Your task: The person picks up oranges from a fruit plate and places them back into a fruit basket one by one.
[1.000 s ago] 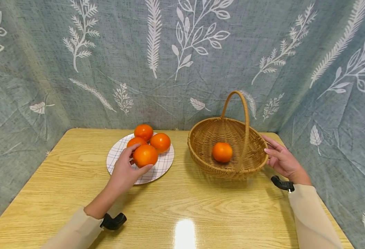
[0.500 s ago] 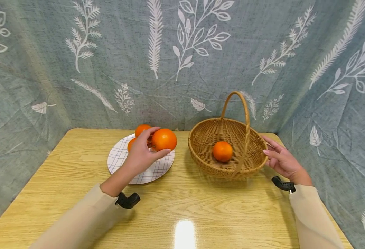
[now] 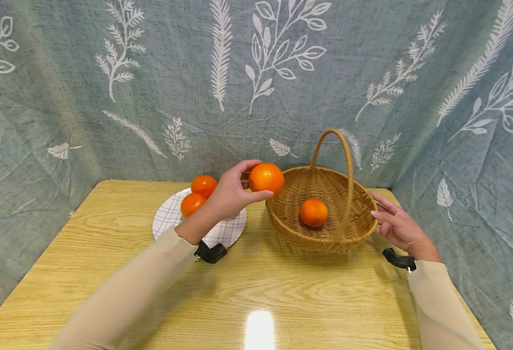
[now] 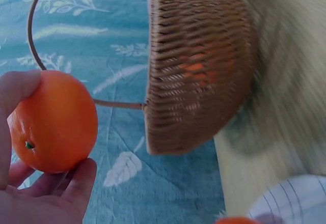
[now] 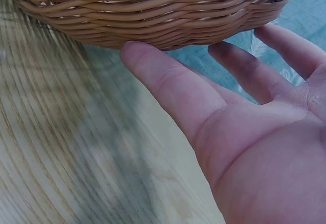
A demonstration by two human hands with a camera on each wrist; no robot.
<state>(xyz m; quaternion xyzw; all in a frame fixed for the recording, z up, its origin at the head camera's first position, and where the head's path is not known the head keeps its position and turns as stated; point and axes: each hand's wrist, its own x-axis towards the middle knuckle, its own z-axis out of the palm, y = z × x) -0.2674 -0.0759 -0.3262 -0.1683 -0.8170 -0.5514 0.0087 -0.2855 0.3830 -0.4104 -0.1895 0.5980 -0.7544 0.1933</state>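
Observation:
My left hand (image 3: 234, 192) grips an orange (image 3: 266, 179) between thumb and fingers, held in the air by the left rim of the wicker basket (image 3: 322, 182). A green stem spot shows on this orange (image 4: 58, 122) in the left wrist view. Inside the basket lies another orange (image 3: 314, 213). My right hand (image 3: 398, 226) touches the basket's right side with extended fingers; its fingertips meet the weave (image 5: 168, 10) in the right wrist view. On the checked white plate (image 3: 165, 214) sit a back orange (image 3: 203, 185) and a front orange (image 3: 193, 204); my left hand and forearm cover part of the plate.
The basket's tall handle (image 3: 349, 180) arches over its right half. A wooden table (image 3: 309, 296) carries everything, and a grey-blue leaf-patterned curtain (image 3: 221, 141) hangs along its back and sides. Black wrist devices (image 3: 211, 253) sit at both cuffs.
My left hand has lifted the orange from over the plate and carried it right and upward to the basket's left rim. My right hand stays at the basket's side.

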